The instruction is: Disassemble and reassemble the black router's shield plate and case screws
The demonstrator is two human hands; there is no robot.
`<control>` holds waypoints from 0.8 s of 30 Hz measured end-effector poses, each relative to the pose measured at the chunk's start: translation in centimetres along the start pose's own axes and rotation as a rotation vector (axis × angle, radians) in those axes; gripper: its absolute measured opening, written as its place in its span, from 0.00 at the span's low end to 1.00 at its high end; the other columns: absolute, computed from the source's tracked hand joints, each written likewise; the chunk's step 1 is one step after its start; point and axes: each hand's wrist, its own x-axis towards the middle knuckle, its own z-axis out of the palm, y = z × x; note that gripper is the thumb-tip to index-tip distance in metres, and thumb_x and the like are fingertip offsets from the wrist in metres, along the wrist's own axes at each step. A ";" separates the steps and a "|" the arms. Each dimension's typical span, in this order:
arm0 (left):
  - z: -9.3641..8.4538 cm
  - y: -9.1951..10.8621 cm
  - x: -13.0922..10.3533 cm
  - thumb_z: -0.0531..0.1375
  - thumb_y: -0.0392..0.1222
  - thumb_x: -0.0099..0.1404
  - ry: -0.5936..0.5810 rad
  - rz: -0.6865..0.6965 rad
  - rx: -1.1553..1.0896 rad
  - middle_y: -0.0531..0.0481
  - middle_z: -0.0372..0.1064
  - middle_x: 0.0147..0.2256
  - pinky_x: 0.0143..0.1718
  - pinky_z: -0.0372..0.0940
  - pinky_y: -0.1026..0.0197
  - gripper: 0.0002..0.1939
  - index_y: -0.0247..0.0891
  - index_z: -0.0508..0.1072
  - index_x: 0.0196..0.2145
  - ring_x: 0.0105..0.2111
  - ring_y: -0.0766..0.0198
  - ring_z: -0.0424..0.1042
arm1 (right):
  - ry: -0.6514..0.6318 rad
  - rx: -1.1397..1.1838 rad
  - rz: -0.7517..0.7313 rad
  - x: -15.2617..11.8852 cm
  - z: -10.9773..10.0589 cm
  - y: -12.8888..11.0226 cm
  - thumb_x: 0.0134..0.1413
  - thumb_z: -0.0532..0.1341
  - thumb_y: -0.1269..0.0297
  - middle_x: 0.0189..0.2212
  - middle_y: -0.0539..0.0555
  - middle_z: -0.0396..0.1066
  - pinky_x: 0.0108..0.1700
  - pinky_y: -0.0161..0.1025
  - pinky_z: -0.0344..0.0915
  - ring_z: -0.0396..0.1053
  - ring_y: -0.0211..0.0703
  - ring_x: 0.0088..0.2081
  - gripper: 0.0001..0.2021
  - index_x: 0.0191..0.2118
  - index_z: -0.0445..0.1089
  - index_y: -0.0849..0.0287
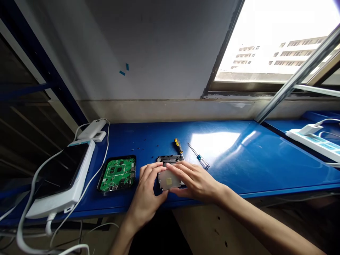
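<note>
A flat grey metal plate [163,179] with a small yellowish square pad sits between my hands near the desk's front edge. My left hand [148,186] grips its left side, with the thumb at the near edge and the fingers at the far edge. Across the right side, my right hand [195,180] holds it in the same way. Under and behind the plate lies a black plastic cover [162,159], partly hidden by my fingers. To the left, a green circuit board [118,171] rests in a black case [99,186].
A yellow-and-black screwdriver [177,144] lies behind the cover, and a clear-handled screwdriver [202,162] is to its right. Several small screws [138,148] are scattered on the blue desk [255,156]. A white device with a dark screen [62,171] and cables stands left; a power strip [316,141] is far right.
</note>
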 end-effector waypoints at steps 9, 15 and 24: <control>-0.4 0.6 -0.2 0.66 0.34 0.59 0.035 -0.025 0.072 0.50 0.68 0.57 0.61 0.63 0.43 0.23 0.51 0.72 0.51 0.60 0.51 0.63 | -0.004 0.050 0.135 -1.5 0.6 0.8 0.61 0.63 0.44 0.49 0.65 0.75 0.48 0.50 0.71 0.71 0.54 0.47 0.33 0.62 0.63 0.64; -0.6 0.6 -0.1 0.66 0.34 0.59 0.033 -0.018 0.096 0.51 0.69 0.56 0.60 0.64 0.45 0.22 0.52 0.73 0.50 0.59 0.52 0.65 | 0.044 0.107 0.202 -2.0 1.0 0.7 0.59 0.65 0.45 0.48 0.63 0.75 0.49 0.50 0.69 0.71 0.53 0.47 0.30 0.58 0.66 0.61; -0.5 0.4 0.0 0.67 0.36 0.60 0.031 -0.028 0.119 0.51 0.69 0.55 0.59 0.64 0.46 0.22 0.52 0.72 0.51 0.58 0.53 0.64 | 0.089 0.165 0.269 -2.2 1.0 0.6 0.57 0.68 0.47 0.46 0.61 0.75 0.48 0.49 0.68 0.69 0.51 0.46 0.27 0.56 0.69 0.60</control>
